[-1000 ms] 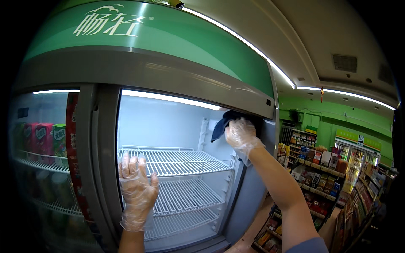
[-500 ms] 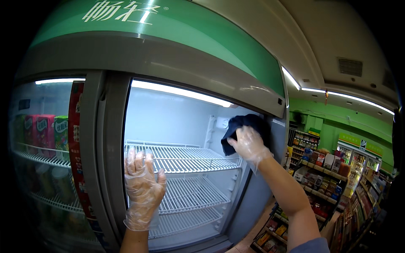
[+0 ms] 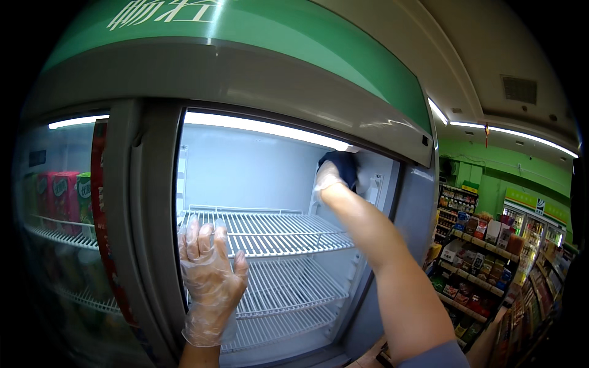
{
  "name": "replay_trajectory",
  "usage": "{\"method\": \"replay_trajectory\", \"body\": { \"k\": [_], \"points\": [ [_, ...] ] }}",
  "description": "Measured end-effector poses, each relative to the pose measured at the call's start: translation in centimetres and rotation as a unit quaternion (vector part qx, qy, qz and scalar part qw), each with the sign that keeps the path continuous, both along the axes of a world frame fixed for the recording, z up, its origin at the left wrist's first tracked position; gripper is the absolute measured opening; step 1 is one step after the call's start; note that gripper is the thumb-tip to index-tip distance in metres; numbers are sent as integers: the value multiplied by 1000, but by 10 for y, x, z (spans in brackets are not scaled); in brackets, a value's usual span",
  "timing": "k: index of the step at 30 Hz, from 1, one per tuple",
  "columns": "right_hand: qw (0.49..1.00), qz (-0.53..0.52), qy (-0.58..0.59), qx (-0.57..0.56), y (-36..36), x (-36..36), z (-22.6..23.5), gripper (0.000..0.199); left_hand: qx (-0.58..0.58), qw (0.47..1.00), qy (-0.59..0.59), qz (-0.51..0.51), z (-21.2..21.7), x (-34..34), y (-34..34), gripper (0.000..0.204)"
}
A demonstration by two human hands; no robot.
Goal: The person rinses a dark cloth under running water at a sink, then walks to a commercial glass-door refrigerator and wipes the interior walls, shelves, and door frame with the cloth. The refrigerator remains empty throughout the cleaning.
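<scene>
My right hand, in a clear plastic glove, presses a dark blue cloth against the inner right wall of a display fridge, high up under the light strip. Its fingers are partly hidden by the wrist and the cloth. My left hand, gloved the same way, is held up with its fingers stretched out beside the sliding door's frame. Behind it a white wire shelf spans the fridge, with more wire racks below. No goods stand on the shelves in this opening.
Behind the glass at left, pink and green drink cartons stand on a rack. The green header panel runs overhead. Store shelves full of packaged goods are off to the right.
My right hand has moved the cloth from the front right edge deeper into the fridge, along the side wall. The left hand stays nearly in place. The view has shifted slightly.
</scene>
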State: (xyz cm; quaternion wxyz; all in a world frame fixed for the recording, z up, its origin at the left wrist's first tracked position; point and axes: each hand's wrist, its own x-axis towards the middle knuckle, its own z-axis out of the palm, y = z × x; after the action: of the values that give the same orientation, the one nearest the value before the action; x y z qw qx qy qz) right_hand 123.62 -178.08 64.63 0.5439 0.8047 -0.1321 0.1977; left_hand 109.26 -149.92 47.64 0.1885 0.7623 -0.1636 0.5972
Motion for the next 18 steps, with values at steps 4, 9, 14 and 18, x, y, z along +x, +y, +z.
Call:
{"method": "replay_trajectory", "body": {
  "k": [4, 9, 14, 18],
  "points": [
    [998, 50, 43, 16, -10, 20, -20, 32, 16, 999, -8, 36, -2, 1, 0, 50],
    [993, 61, 102, 4, -14, 16, -20, 31, 14, 999, -8, 39, -1, 3, 0, 49],
    [987, 62, 147, -7, -19, 4, -22, 30, 13, 999, -7, 40, -3, 7, -1, 50],
    [984, 69, 164, -23, -22, -3, -26, 30, 14, 999, -4, 40, -3, 5, 2, 49]
  ]
}}
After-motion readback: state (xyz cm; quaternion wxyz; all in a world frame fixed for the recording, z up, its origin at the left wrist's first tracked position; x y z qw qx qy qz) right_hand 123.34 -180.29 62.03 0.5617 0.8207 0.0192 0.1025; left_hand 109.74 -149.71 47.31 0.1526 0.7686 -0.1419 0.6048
